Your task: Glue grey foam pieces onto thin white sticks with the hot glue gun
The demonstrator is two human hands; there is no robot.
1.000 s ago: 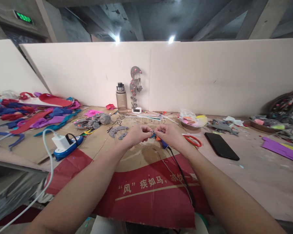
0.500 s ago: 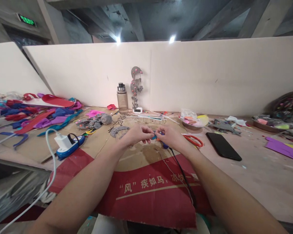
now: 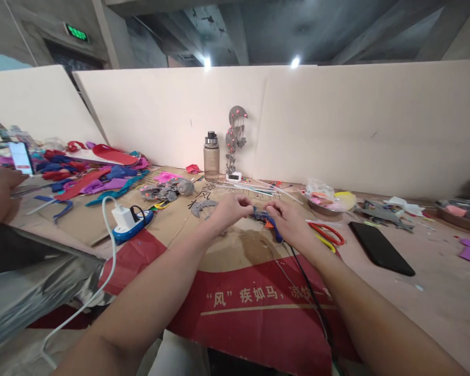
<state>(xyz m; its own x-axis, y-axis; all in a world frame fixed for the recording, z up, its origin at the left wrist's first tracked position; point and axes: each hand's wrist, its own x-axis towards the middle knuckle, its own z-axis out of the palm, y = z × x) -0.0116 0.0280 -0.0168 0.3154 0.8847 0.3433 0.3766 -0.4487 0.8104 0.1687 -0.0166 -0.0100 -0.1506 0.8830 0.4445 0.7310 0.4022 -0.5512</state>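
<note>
My left hand point(image 3: 233, 211) is closed in a pinch above the cardboard sheet point(image 3: 227, 261), with a tiny bit of blue at its fingertips that is too small to name. Facing it across a short gap is my right hand point(image 3: 285, 218), its thumb and fingers bent together; what they hold, if anything, is hidden. Under and beside the right hand lies a blue tool with an orange part and a black cord, likely a glue gun point(image 3: 276, 231). A grey felt crescent point(image 3: 200, 209) rests left of my left hand.
Red-handled scissors point(image 3: 331, 232) and a black phone point(image 3: 382, 248) lie at right. A bottle point(image 3: 211, 159) and small clock point(image 3: 234, 177) stand by the partition. At left are a blue power strip point(image 3: 132, 227), felt scraps point(image 3: 90, 180) and another person's hand point(image 3: 2, 190) near a lit phone.
My hands have come slightly apart, opening a gap between the fingertips. The view has turned left, so the scene sits further right and another person's hand shows at the left edge.
</note>
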